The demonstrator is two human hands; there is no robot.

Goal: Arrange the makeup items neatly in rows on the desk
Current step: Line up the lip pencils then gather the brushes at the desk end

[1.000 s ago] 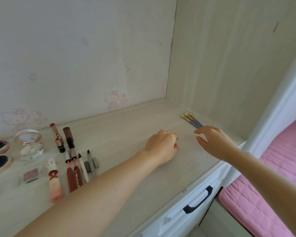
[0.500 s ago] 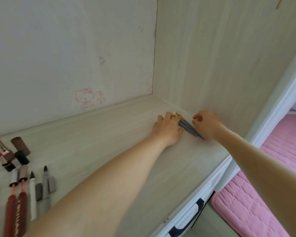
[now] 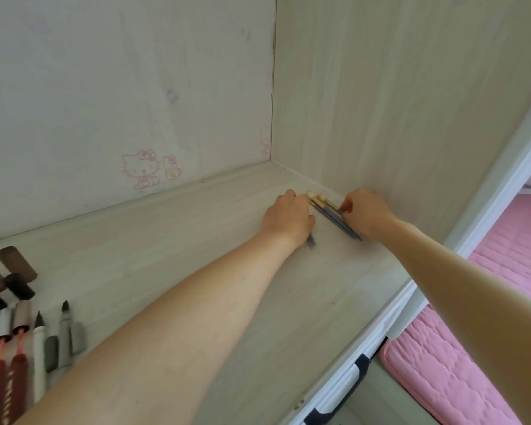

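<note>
Several makeup brushes (image 3: 328, 210) with dark handles and pale tips lie on the light wooden desk (image 3: 172, 250), close to the right side wall. My left hand (image 3: 288, 217) is curled over the left-most brush; a dark handle end (image 3: 311, 240) sticks out under its wrist side. My right hand (image 3: 367, 213) pinches the brushes' handles from the right. At the far left, lip pencils and liners (image 3: 39, 338) lie side by side in a row, with lipsticks (image 3: 13, 277) behind them.
The back wall (image 3: 141, 170) carries pink cartoon cat stickers. A wooden side panel (image 3: 396, 118) closes off the desk on the right. Below the front edge is a white drawer with a black handle (image 3: 337, 394). A pink quilted bed (image 3: 472, 363) lies to the right.
Both hands have reached forward to the brushes and closed on them. The left-most brush now lies angled under my left hand. The view has swung right, dropping the compacts out of sight.
</note>
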